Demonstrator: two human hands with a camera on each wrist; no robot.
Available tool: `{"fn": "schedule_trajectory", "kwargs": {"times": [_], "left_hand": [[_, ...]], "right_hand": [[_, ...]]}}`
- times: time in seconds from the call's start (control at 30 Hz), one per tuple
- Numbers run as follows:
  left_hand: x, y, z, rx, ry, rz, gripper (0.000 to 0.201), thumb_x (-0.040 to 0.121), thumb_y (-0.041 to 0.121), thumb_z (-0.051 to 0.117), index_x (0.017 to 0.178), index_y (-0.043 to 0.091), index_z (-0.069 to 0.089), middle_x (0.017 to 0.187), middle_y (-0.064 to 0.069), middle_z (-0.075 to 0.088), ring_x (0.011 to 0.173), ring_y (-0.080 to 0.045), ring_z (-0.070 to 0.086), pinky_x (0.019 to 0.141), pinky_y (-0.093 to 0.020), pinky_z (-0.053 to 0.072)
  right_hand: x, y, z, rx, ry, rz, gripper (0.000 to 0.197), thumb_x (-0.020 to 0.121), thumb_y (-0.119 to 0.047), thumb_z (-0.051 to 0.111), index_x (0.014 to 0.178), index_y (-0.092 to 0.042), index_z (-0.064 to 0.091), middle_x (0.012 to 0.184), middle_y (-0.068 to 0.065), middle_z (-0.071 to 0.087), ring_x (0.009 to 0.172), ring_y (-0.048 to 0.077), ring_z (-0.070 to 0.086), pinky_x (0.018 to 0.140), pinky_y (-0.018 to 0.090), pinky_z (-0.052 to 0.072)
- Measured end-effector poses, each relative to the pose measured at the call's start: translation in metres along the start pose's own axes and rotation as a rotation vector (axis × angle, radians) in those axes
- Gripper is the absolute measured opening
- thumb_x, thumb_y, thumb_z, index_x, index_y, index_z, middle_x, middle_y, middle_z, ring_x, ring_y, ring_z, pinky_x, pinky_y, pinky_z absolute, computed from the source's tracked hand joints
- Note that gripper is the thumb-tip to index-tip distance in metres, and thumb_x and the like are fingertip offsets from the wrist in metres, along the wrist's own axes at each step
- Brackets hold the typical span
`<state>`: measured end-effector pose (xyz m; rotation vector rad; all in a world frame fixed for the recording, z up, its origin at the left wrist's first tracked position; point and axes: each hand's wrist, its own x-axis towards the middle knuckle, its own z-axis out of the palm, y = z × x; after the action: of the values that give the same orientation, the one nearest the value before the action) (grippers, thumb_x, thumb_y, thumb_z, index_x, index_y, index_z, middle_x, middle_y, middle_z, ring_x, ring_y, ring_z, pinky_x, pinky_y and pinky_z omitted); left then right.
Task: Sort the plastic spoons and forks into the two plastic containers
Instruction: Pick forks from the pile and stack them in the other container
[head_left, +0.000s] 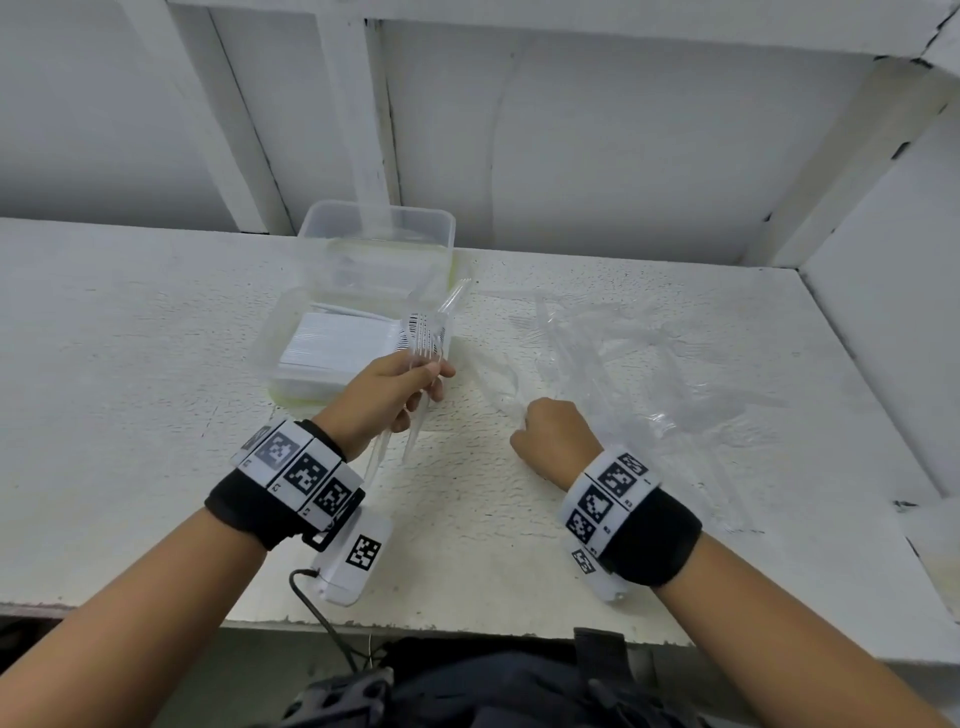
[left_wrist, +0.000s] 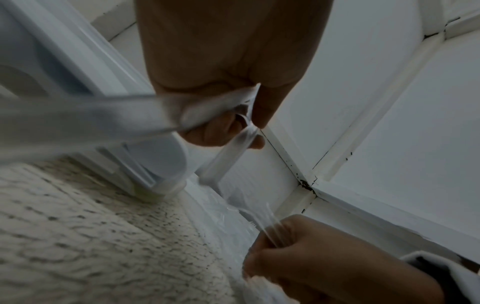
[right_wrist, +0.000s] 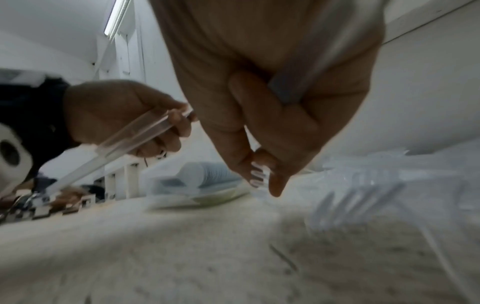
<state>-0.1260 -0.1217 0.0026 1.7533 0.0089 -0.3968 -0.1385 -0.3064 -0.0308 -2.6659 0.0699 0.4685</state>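
My left hand (head_left: 400, 395) grips a bunch of clear plastic forks (head_left: 427, 340), tines up, in front of the near container's right corner. The handles (left_wrist: 103, 115) run out below the fist. My right hand (head_left: 545, 431) is closed on one clear fork (left_wrist: 267, 224) just above the shelf, to the right of the left hand. That fork's handle (right_wrist: 293, 82) crosses the palm. The near clear container (head_left: 291, 332) holds a stack of white cutlery (right_wrist: 202, 172). A second clear container (head_left: 379, 223) stands behind it; its contents are unclear.
A crumpled clear plastic bag (head_left: 649, 364) with more clear cutlery (right_wrist: 363, 197) lies on the rough white shelf (head_left: 130, 364) to the right. White walls close the back and the right side. The shelf's front edge runs under my wrists.
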Motion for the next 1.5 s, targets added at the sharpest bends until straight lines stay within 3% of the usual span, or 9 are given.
{"fn": "schedule_trajectory", "kwargs": {"times": [0.2,0.33,0.57,0.77,0.9,1.0,1.1,1.3,1.5], "left_hand": [[-0.006,0.000,-0.003,-0.054,-0.027,0.008,0.020,0.099,0.018,0.040,0.093,0.015,0.059,0.062,0.005,0.055,0.062,-0.010,0.054,0.056,-0.020,0.044],[-0.010,0.004,-0.004,-0.165,-0.089,-0.053,0.018,0.098,0.020,0.041,0.095,0.013,0.057,0.058,0.005,0.052,0.050,-0.011,0.049,0.045,-0.020,0.040],[-0.008,0.006,-0.001,-0.229,-0.127,-0.077,0.019,0.099,0.021,0.039,0.099,0.014,0.057,0.055,0.005,0.041,0.042,-0.007,0.031,0.038,-0.016,0.025],[-0.014,0.016,0.010,-0.323,-0.225,-0.056,0.034,0.091,0.051,0.045,0.087,0.017,0.044,0.055,0.003,0.032,0.036,-0.005,0.026,0.036,-0.013,0.018],[-0.018,0.024,0.016,-0.342,-0.329,-0.117,0.040,0.094,0.050,0.026,0.071,0.018,0.031,0.037,0.006,0.035,0.030,-0.002,0.024,0.033,-0.011,0.015],[-0.020,0.022,0.014,-0.365,-0.345,-0.082,0.038,0.088,0.055,0.031,0.083,0.018,0.039,0.045,0.007,0.036,0.032,-0.004,0.025,0.034,-0.011,0.017],[-0.020,0.017,0.015,-0.285,-0.302,-0.004,0.037,0.085,0.055,0.038,0.102,0.024,0.044,0.056,0.003,0.035,0.037,-0.006,0.025,0.036,-0.012,0.021],[-0.019,0.013,0.019,-0.287,-0.147,-0.011,0.025,0.099,0.033,0.036,0.104,0.010,0.044,0.075,-0.007,0.048,0.038,-0.009,0.039,0.035,-0.015,0.028],[-0.015,0.007,0.014,-0.216,-0.101,0.049,0.025,0.099,0.022,0.039,0.079,0.013,0.051,0.064,0.006,0.049,0.056,-0.003,0.052,0.057,-0.019,0.044]], "right_hand": [[-0.020,0.010,-0.041,0.107,0.246,-0.053,0.025,0.092,-0.018,0.046,0.068,-0.011,0.044,0.065,-0.001,0.047,0.059,0.014,0.044,0.050,0.021,0.034],[-0.029,0.018,-0.078,0.209,0.392,-0.178,0.015,0.093,-0.029,0.053,0.089,-0.016,0.058,0.080,-0.006,0.059,0.076,0.010,0.055,0.060,0.015,0.038],[-0.037,0.007,-0.111,0.463,0.169,-0.447,0.004,0.081,-0.019,0.070,0.079,-0.017,0.067,0.079,-0.013,0.066,0.072,-0.012,0.058,0.070,0.000,0.039],[-0.022,-0.012,-0.085,0.839,0.148,-0.470,0.009,0.084,-0.009,0.066,0.087,-0.017,0.063,0.073,0.000,0.059,0.039,0.001,0.039,0.036,0.013,0.028],[-0.015,-0.017,-0.072,0.932,0.192,-0.463,0.024,0.084,-0.010,0.067,0.097,-0.024,0.052,0.076,0.001,0.058,0.052,0.010,0.043,0.036,0.018,0.026],[-0.012,-0.021,-0.072,0.943,0.249,-0.446,0.034,0.084,-0.011,0.066,0.111,-0.021,0.047,0.083,0.000,0.056,0.049,0.000,0.046,0.037,0.016,0.030],[-0.010,-0.021,-0.073,0.950,0.220,-0.469,0.014,0.085,-0.007,0.064,0.094,-0.016,0.059,0.079,-0.001,0.056,0.038,0.002,0.038,0.036,0.017,0.027],[-0.008,-0.015,-0.074,0.917,0.195,-0.487,0.013,0.085,-0.008,0.064,0.080,-0.019,0.060,0.075,-0.013,0.061,0.062,-0.002,0.054,0.037,0.018,0.039],[-0.009,-0.002,-0.084,0.909,0.138,-0.510,0.014,0.089,-0.009,0.060,0.081,-0.020,0.058,0.084,-0.002,0.070,0.082,0.006,0.063,0.038,0.022,0.043]]}}
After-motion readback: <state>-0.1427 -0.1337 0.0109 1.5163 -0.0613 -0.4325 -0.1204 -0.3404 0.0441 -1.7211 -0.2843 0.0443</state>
